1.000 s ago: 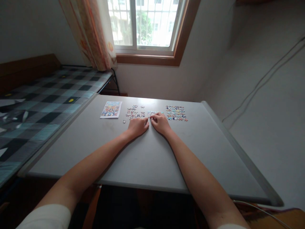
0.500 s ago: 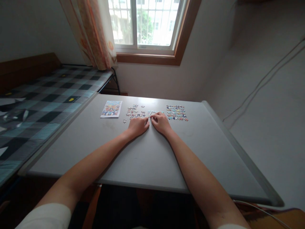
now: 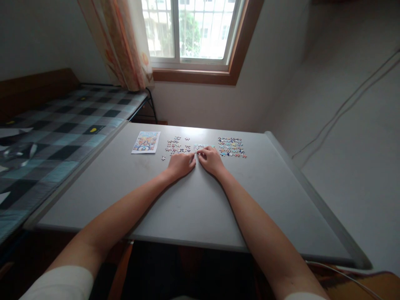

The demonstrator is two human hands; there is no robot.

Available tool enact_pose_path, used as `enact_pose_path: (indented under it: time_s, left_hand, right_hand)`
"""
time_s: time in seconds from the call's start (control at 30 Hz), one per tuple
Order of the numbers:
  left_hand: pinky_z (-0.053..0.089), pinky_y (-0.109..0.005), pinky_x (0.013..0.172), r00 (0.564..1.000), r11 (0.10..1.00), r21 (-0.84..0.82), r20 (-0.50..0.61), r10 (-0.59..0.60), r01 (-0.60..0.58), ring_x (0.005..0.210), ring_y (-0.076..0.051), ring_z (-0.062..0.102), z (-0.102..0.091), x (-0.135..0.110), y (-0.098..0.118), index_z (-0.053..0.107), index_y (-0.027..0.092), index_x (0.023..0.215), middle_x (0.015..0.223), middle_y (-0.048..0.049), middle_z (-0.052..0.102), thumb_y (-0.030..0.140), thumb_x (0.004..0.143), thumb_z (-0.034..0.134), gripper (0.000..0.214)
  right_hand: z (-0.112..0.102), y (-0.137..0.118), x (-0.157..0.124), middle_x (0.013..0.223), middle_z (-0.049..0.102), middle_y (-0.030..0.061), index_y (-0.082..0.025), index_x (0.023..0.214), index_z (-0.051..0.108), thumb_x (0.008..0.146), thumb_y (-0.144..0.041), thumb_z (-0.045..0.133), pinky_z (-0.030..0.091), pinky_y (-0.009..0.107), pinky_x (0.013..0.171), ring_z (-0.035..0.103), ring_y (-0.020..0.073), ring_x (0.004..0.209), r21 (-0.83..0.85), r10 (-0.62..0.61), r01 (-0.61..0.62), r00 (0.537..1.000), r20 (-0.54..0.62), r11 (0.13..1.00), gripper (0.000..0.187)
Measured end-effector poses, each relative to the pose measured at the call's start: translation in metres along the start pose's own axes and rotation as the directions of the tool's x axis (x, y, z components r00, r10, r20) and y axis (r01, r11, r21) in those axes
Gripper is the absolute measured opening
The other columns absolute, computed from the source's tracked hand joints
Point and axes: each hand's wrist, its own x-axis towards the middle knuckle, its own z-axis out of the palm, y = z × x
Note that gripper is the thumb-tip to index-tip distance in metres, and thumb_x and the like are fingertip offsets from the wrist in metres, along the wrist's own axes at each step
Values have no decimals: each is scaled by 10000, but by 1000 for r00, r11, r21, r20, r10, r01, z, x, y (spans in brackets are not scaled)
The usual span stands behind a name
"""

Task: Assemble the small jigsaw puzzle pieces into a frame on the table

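My left hand rests on the grey table with its fingers curled together; whatever lies under the fingertips is hidden. Close beside it, my right hand has thumb and fingers pinched at the near edge of a joined patch of puzzle, pale blue on top. A small jigsaw piece appears to be at the right fingertips, though it is tiny and partly covered. Loose jigsaw pieces lie just beyond my left hand. Another group of pieces is laid out in rows right of my right hand.
A printed picture sheet lies left of the pieces. One piece sits apart, near my left hand. A bed with a checked cover stands along the table's left side. A window and curtain are beyond the table.
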Motion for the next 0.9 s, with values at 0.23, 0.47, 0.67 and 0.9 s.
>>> enact_pose_path:
  time_s: [0.23, 0.47, 0.67, 0.9]
  left_hand:
    - [444, -315, 715, 1000, 1000, 0, 6, 5, -5, 811, -241, 657, -2, 0, 0, 625, 286, 1198, 895, -83, 714, 435, 904, 358, 424]
    - [443, -308, 742, 1000, 1000, -18, 19, -12, 12, 830, -233, 656, -3, -1, 1, 627, 281, 1196, 904, -81, 716, 435, 904, 374, 416]
    - [445, -315, 745, 1000, 1000, -10, 8, 8, -8, 829, -237, 658, -1, 0, 0, 618, 295, 1211, 906, -74, 718, 435, 908, 367, 417]
    - [443, -311, 727, 1000, 1000, -4, -1, 9, -9, 807, -230, 659, -1, 0, 0, 626, 292, 1196, 885, -73, 719, 431, 907, 367, 412]
  right_hand:
    - [0, 0, 0, 936, 603, 58, -225, 939, 713, 828, -235, 539, 413, 352, 892, 540, 201, 909, 5, -3, 3, 1000, -7, 1000, 206]
    - [1, 1, 0, 929, 601, 58, -231, 937, 712, 826, -238, 537, 415, 359, 883, 540, 201, 898, -1, -10, 10, 1000, -3, 1000, 207]
    - [0, -1, 0, 925, 603, 56, -228, 933, 714, 824, -238, 543, 414, 348, 882, 541, 199, 902, -10, -9, 9, 1000, -7, 1000, 203]
    - [0, -1, 0, 939, 599, 61, -227, 930, 711, 828, -234, 543, 408, 356, 895, 539, 204, 923, -8, -10, 10, 1000, -3, 1000, 197]
